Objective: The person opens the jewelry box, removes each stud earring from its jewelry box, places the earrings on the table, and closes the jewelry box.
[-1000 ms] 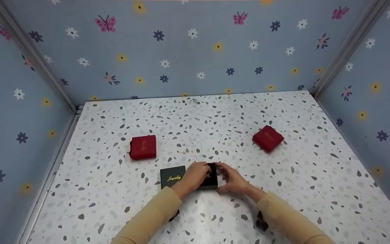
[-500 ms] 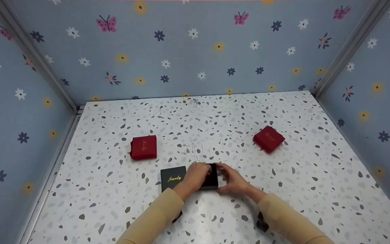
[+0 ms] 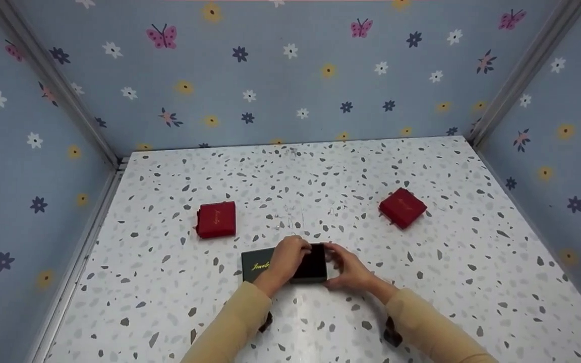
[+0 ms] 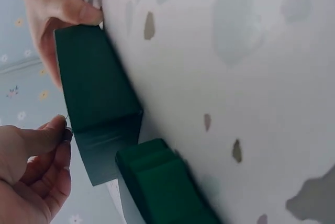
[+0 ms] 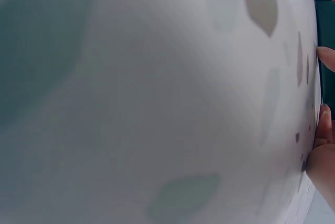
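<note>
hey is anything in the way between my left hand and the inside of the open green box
Nothing visible: your left hand is already at the open green box's open top, fingertips by the opening. Your right hand grips its right side, and the Jewelry lid lies to the left, outside that gap.

Hands (image 3: 287,258) (image 3: 347,269) flank the box (image 3: 310,280); a lettered green piece (image 3: 255,265) bars its left; room beyond both red boxes (image 3: 216,220) (image 3: 402,207).
</note>
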Tool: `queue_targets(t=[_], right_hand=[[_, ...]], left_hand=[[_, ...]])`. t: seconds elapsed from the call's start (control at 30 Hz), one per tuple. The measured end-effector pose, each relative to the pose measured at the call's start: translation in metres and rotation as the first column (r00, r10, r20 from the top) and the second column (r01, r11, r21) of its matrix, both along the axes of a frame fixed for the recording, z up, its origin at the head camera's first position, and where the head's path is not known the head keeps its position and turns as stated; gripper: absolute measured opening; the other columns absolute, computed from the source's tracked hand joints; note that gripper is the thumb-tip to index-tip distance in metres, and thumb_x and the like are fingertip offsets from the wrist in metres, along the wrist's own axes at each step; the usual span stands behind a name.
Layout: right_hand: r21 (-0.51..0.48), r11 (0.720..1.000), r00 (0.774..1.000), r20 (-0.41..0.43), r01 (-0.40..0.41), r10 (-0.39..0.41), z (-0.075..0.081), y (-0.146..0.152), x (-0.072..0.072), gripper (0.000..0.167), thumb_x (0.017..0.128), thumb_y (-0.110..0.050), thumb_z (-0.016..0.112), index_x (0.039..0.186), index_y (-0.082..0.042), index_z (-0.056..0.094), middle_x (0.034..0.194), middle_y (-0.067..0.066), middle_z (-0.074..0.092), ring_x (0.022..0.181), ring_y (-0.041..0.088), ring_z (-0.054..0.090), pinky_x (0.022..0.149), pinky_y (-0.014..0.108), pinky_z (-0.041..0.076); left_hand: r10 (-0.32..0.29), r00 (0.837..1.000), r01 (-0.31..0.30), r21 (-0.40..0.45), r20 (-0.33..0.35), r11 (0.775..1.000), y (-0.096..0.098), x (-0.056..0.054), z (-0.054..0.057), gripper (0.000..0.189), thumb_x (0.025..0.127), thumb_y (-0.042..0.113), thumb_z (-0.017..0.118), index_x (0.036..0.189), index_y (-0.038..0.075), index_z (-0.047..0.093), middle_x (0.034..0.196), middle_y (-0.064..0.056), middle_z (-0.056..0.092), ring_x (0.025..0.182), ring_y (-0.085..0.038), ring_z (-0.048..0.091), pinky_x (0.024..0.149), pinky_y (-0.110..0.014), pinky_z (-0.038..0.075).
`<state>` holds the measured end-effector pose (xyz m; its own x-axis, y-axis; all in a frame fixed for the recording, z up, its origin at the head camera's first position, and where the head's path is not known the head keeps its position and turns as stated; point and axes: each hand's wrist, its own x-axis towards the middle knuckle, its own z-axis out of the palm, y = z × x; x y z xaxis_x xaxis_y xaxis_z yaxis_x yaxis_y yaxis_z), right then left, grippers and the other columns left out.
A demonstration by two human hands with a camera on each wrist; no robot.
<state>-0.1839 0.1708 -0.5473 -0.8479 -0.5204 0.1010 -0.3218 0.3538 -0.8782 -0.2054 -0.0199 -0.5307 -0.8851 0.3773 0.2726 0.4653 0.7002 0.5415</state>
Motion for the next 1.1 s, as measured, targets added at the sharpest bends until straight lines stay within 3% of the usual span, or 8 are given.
queue_targets(t=[0.13, 0.27, 0.6, 0.73, 0.97, 1.1], right_hand=[[-0.022, 1.000, 1.000, -0.005, -0.017, 0.017, 0.005, -0.002, 0.002, 0.082, 0.057, 0.011, 0.074, 0.128, 0.011, 0.033, 0.102, 0.023, 0.053, 0.088, 0.040, 0.049, 0.073, 0.042, 0.042], [-0.021, 1.000, 1.000, -0.005, -0.017, 0.017, 0.007, -0.002, 0.002, 0.082, 0.057, 0.011, 0.074, 0.128, 0.012, 0.032, 0.101, 0.024, 0.052, 0.088, 0.041, 0.049, 0.074, 0.042, 0.043], [-0.014, 1.000, 0.999, 0.047, 0.003, -0.002, 0.004, -0.001, 0.001, 0.085, 0.056, 0.011, 0.074, 0.130, 0.010, 0.031, 0.104, 0.023, 0.051, 0.090, 0.040, 0.049, 0.078, 0.046, 0.042], [-0.006, 1.000, 0.998, 0.061, 0.010, -0.010, 0.006, -0.002, 0.000, 0.086, 0.057, 0.010, 0.074, 0.131, 0.008, 0.030, 0.105, 0.022, 0.051, 0.091, 0.039, 0.049, 0.079, 0.046, 0.041], [-0.004, 1.000, 0.998, 0.055, 0.000, 0.000, 0.005, -0.001, 0.000, 0.085, 0.057, 0.010, 0.074, 0.131, 0.009, 0.031, 0.105, 0.022, 0.051, 0.091, 0.039, 0.049, 0.079, 0.043, 0.042], [-0.021, 1.000, 0.999, 0.045, -0.010, 0.011, 0.004, 0.000, 0.000, 0.084, 0.057, 0.011, 0.074, 0.129, 0.011, 0.031, 0.105, 0.024, 0.051, 0.091, 0.041, 0.049, 0.078, 0.044, 0.042]], left_hand=[[0.043, 0.998, -0.049, 0.107, 0.053, 0.993, -0.005, -0.005, 0.001, 0.007, 0.077, 0.005, 0.066, 0.081, 0.002, 0.071, 0.077, -0.005, 0.066, 0.075, -0.018, 0.061, 0.069, -0.029, 0.048], [0.091, 0.988, -0.116, 0.204, 0.128, 0.972, -0.010, -0.008, 0.001, 0.009, 0.079, 0.003, 0.064, 0.083, -0.001, 0.070, 0.080, -0.007, 0.066, 0.078, -0.018, 0.062, 0.070, -0.029, 0.048], [0.184, 0.968, -0.233, 0.343, 0.171, 0.910, -0.020, -0.025, -0.007, 0.008, 0.078, 0.001, 0.064, 0.082, -0.004, 0.069, 0.076, -0.010, 0.066, 0.069, -0.019, 0.061, 0.062, -0.028, 0.048], [0.245, 0.948, -0.305, 0.350, 0.205, 0.886, -0.020, -0.033, -0.009, 0.007, 0.076, 0.000, 0.066, 0.080, -0.004, 0.070, 0.075, -0.010, 0.066, 0.068, -0.020, 0.061, 0.062, -0.029, 0.049], [0.325, 0.913, -0.389, 0.285, 0.246, 0.876, -0.017, -0.043, -0.009, 0.006, 0.076, 0.001, 0.066, 0.078, -0.003, 0.070, 0.072, -0.010, 0.065, 0.067, -0.020, 0.060, 0.062, -0.030, 0.049], [0.386, 0.882, -0.445, 0.209, 0.270, 0.871, -0.012, -0.049, -0.010, 0.004, 0.075, 0.002, 0.066, 0.074, 0.000, 0.070, 0.071, -0.008, 0.065, 0.067, -0.020, 0.060, 0.062, -0.031, 0.048]])
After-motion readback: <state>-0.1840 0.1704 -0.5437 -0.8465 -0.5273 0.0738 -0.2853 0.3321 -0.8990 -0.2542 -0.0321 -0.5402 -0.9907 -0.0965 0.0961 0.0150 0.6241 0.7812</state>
